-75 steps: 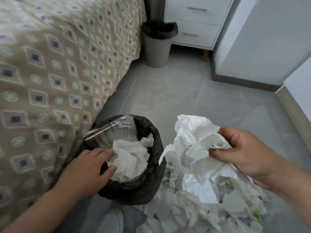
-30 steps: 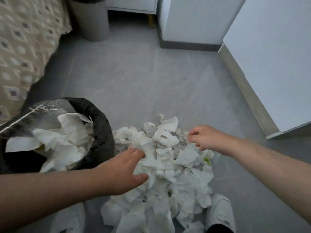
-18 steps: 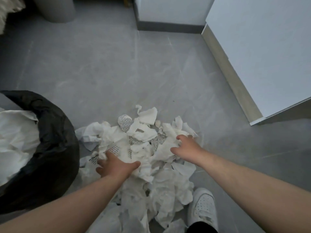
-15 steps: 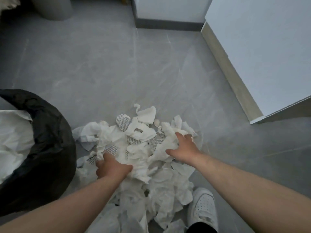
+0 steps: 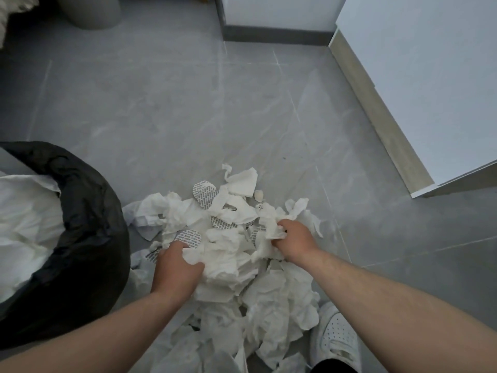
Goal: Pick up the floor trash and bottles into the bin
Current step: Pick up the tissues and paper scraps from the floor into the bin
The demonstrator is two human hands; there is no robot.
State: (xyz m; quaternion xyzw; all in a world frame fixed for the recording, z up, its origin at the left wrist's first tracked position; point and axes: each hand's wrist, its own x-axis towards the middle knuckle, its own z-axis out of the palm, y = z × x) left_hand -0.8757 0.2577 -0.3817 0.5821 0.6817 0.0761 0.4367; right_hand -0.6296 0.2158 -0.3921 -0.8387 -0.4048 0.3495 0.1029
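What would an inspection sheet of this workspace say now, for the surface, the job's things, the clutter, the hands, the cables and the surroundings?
Surface: grey tiled floor, paper heaped on its near part.
Job's things: paper pile on the floor beside the bin, which is lined with a black bag and holds white paper; no bottles seen.
Clutter: white shoe at the pile's near edge.
Hands: left hand grips crumpled paper on the pile's left side; right hand grips a wad on its right side.
Cables: nothing seen.
Surroundings: white cabinet on the right; second bin at top left.
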